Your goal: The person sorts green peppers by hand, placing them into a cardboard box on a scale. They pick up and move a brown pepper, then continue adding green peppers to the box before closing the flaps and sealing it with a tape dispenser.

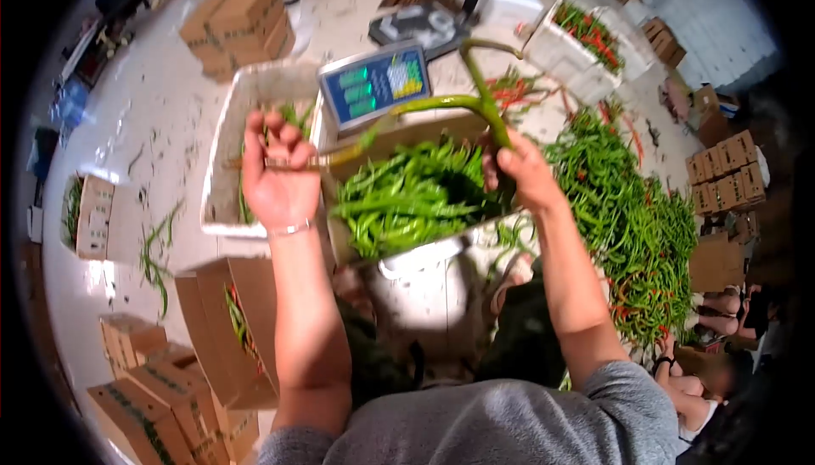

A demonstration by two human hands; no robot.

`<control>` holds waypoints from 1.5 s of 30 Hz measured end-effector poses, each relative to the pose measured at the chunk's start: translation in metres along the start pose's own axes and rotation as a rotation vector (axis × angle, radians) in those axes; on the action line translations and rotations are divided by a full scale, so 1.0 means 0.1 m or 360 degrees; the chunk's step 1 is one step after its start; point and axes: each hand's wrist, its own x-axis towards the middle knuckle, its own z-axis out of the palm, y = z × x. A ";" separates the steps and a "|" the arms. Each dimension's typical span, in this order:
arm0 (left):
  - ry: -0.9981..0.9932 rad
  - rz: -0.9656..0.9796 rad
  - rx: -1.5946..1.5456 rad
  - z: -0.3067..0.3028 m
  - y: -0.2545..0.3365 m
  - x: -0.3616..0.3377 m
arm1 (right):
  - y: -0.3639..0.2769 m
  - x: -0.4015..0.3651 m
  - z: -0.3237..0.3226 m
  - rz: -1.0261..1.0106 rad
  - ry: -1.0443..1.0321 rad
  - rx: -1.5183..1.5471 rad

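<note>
My left hand (284, 185) is palm up over the white foam box, its fingers curled round a long yellowish-green chili pepper (344, 157) lying across them. My right hand (528, 172) grips several long green chili peppers (486, 107), which stick up and bend above the fist. Below and between my hands stands an open cardboard box filled with green chili peppers (407, 197). Just behind this box is a scale display (373, 84) with lit green digits. The scale's dark platform (420, 30) lies farther back.
A big heap of green and red chili peppers (624, 219) covers the floor at right. The white foam box (219, 185) stands at left, another foam box (552, 53) at back right. Cardboard cartons (161, 397) are stacked at lower left. Another person's arm (679, 384) shows at lower right.
</note>
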 end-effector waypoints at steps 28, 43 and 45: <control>-0.0180 -0.0873 0.0928 0.46 -1.28 -0.31 | -0.03 -0.34 0.36 0.0356 -0.0347 0.0849; 0.0033 -0.0792 0.1318 0.52 -1.16 -0.31 | -0.04 -0.33 0.56 0.0077 0.0020 0.0248; 0.0126 -0.0739 0.1273 0.45 -1.11 -0.24 | 0.04 -0.28 0.30 -0.0262 0.0283 -0.0122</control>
